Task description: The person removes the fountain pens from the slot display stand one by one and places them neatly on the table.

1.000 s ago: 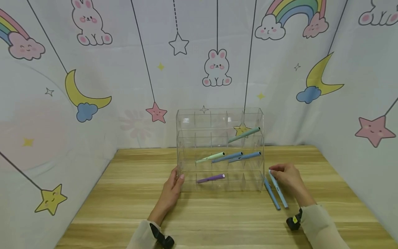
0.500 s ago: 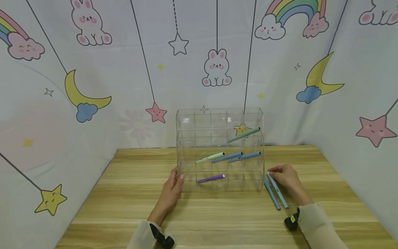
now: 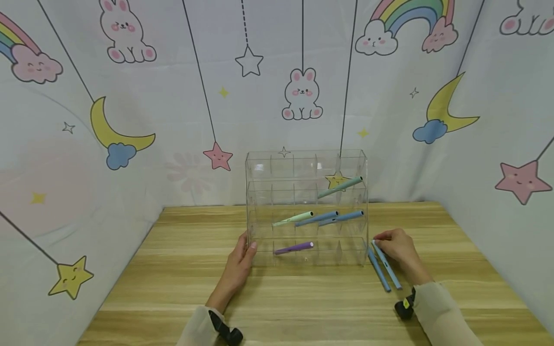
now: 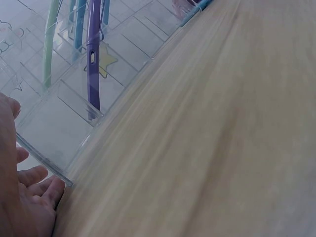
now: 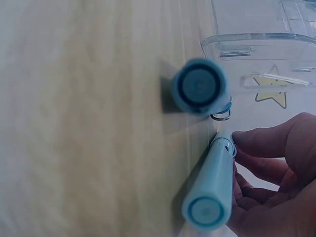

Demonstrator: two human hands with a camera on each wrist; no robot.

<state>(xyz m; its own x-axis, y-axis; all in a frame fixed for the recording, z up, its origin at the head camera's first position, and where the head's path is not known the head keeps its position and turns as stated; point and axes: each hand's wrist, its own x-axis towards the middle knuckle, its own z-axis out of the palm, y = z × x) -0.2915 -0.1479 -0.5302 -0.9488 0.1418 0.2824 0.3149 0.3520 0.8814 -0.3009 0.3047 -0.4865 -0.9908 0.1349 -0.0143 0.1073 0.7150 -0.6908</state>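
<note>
The light-blue pen [image 5: 213,173] lies against the right fingers [image 5: 264,141], apparently pinched.

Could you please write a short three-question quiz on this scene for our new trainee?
1. Count: how many pens show in the rack in the head view?
2. True or false: the left hand is holding a pen.
3. Choose: the right hand has its fingertips on a pen that is
a) purple
b) light blue
c) light green

Key:
1. Five.
2. False; it holds the rack's side.
3. b, the light blue pen.
</note>
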